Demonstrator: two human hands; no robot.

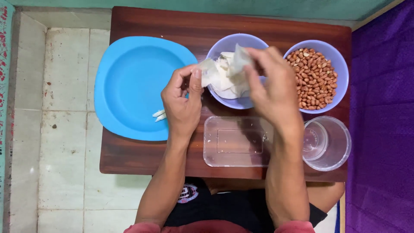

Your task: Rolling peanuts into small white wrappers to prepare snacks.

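Observation:
Both my hands hold a thin white wrapper sheet [217, 72] above a lilac bowl [235, 102] that contains more white sheets. My left hand [183, 99] pinches the sheet's left corner between thumb and fingers. My right hand [274, 88] grips the sheet's right side, its fingers curled over the bowl. Two small white rolled pieces [158, 115] lie on the large blue plate [129, 84] just left of my left hand.
A second lilac bowl [340, 69] full of brown peanuts [312, 77] sits at the right. A clear rectangular plastic container [235, 142] and a clear round cup [330, 144] stand near the wooden table's [172, 23] front edge. Tiled floor lies to the left, purple cloth to the right.

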